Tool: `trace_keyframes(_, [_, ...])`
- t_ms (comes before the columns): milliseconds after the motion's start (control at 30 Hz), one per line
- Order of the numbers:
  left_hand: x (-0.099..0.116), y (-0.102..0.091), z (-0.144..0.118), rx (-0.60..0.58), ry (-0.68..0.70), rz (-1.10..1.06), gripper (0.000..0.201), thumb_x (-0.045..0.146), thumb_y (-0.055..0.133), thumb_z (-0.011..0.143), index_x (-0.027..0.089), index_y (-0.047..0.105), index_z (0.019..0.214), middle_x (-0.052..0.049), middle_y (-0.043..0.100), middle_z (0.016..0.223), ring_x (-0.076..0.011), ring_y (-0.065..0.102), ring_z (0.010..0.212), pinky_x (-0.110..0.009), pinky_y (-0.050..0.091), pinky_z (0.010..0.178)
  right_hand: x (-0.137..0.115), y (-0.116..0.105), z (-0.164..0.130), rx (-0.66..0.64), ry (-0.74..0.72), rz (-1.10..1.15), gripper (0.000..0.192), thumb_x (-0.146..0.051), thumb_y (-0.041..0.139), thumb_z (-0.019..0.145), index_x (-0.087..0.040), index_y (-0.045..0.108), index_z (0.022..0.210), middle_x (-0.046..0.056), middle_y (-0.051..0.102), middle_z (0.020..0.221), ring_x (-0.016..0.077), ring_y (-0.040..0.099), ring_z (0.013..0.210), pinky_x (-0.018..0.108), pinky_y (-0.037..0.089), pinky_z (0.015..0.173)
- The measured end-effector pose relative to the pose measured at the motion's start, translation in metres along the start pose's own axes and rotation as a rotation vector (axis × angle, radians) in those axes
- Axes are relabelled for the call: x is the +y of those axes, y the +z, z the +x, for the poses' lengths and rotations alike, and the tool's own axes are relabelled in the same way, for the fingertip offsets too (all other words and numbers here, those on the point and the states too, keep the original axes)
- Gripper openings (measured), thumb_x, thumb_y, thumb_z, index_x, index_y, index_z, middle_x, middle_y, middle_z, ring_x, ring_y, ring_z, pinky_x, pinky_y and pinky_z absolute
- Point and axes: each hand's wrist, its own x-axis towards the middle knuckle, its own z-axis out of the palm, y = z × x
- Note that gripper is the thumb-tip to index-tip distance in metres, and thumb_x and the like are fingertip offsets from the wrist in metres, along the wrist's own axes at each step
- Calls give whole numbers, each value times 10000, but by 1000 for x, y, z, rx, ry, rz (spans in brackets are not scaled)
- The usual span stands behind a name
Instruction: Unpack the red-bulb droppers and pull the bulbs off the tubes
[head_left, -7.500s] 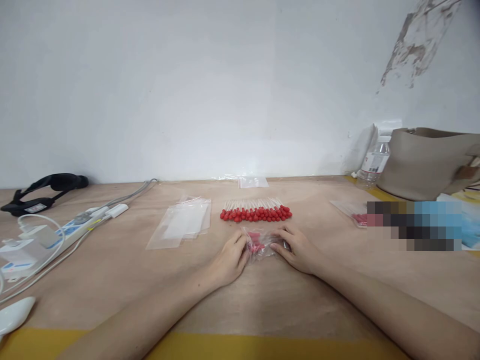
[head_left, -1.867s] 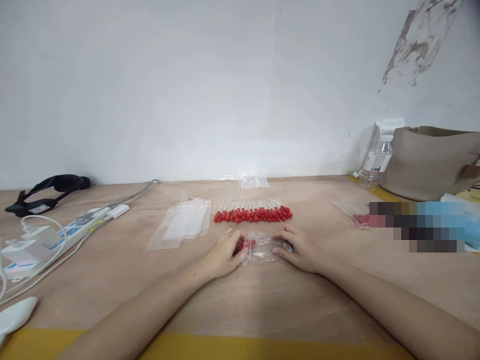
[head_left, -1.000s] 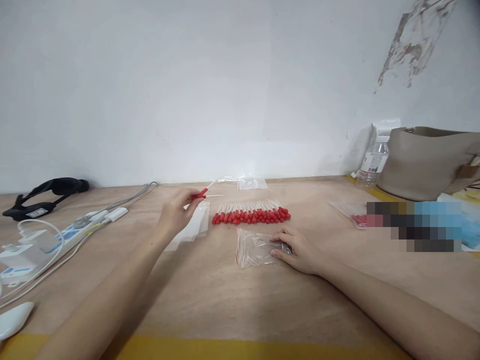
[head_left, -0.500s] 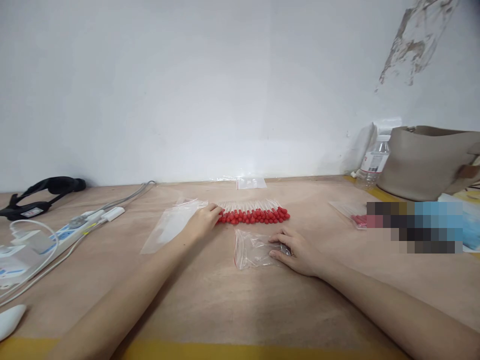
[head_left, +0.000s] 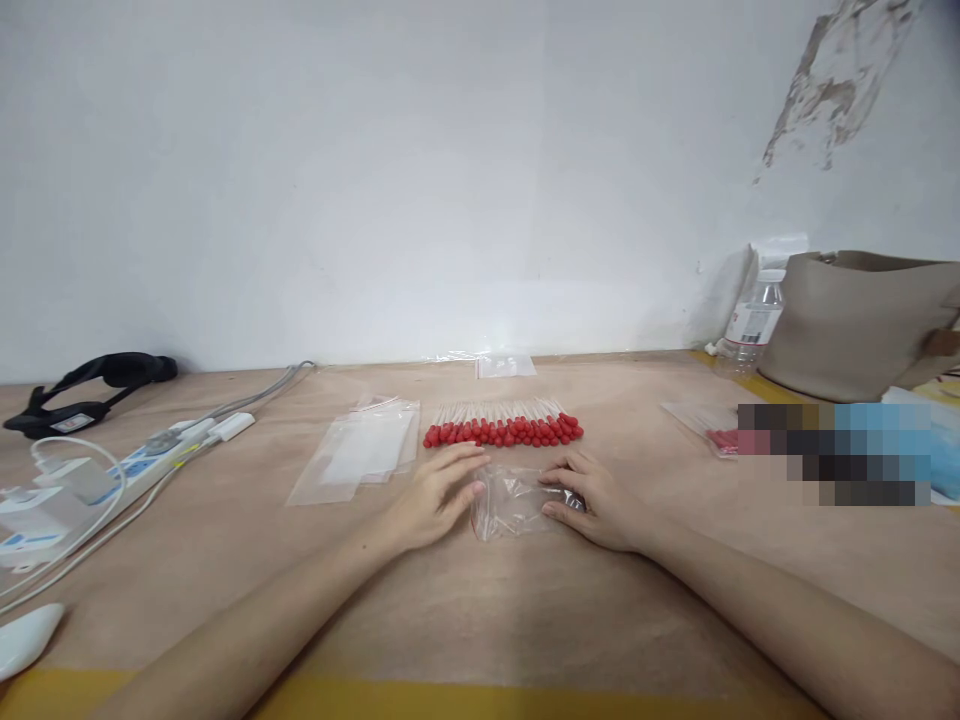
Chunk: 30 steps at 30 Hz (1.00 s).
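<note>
Back from the row of droppers, my left hand has returned to the small clear plastic zip bag with a red seal strip, where half a second ago it was up at the left end of that row. It now lies flat and open, fingers spread, with the fingertips touching the bag's left edge. My right hand rests on the bag's right end, fingers loosely curled and pinning it to the pale wooden surface; I cannot tell whether it pinches the plastic. The bag lies between my hands, crumpled and see-through.

Just beyond it sits the row of red-bulbed clear plastic droppers, bulbs toward me. Left of that lies a stack of flat clear bags. Farther left are a white power strip with cables and a black headset. Far right stand a clear water bottle and a beige bag.
</note>
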Motion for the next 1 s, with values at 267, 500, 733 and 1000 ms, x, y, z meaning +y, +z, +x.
trace_keyframes(267, [-8, 1, -11, -423, 11, 46, 438, 340, 326, 895, 295, 278, 1329, -7, 206, 1422, -201, 141, 1316, -442, 115, 1078, -4, -13, 0, -290, 34, -165, 555, -535, 345, 830, -240, 373, 1299, 77, 407, 1318, 237, 373, 1177, 418, 258, 966])
trace_keyframes(500, [-11, 1, -14, -275, -196, -42, 446, 449, 317, 878, 278, 377, 1285, -27, 251, 1411, -199, 229, 1293, -403, 208, 1059, -2, -17, -4, -244, -14, -190, 523, -516, 377, 826, -251, 402, 1276, 64, 448, 1285, 215, 410, 1146, 384, 275, 947])
trace_keyframes(733, [-10, 8, -16, -172, -141, -191, 568, 445, 589, 730, 268, 424, 1244, -79, 419, 1280, -237, 386, 1176, -410, 330, 972, 35, -43, -6, 282, 420, -661, 296, -346, 393, 834, -171, 631, 841, 97, 610, 930, 247, 522, 907, 403, 315, 812])
trace_keyframes(1000, [-9, -3, -9, -106, -238, -510, 302, 299, 568, 735, 176, 602, 1008, -36, 551, 885, -61, 450, 574, -178, 377, 504, 104, -77, -41, 150, 1035, -965, 300, -143, 370, 797, -23, 548, 1007, 259, 544, 980, 348, 537, 909, 419, 351, 709])
